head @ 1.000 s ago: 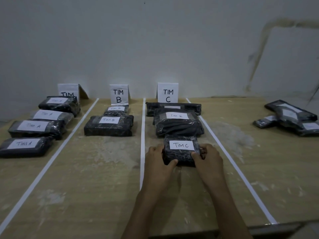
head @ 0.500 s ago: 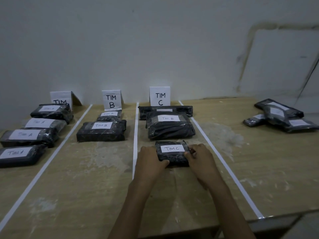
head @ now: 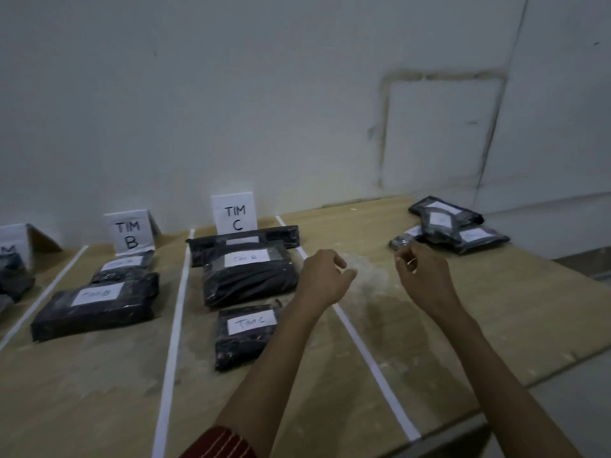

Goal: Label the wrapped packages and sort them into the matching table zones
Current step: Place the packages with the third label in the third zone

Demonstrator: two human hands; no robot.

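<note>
Left of our hands, the small package marked TIM C point(head: 246, 335) lay in its matching zone, in front of the TIM C sign point(head: 234, 214). Our left hand point(head: 322, 279) and right hand point(head: 421, 277) hovered loose-fingered and empty, reaching toward the unsorted pile point(head: 453, 226) just beyond the right hand, probably for the next package.

wall point(head: 231, 94): plain pale grey | rectangular outline point(head: 383, 133): stained, on wall at right | desk point(head: 512, 309): wood | smear point(head: 370, 276): pale, scuffed

Three wrapped packages point(head: 246, 335) lie before the TIM C card point(head: 234, 214), two before the TIM B card point(head: 130, 234); three white tape strips point(head: 175, 325).
</note>
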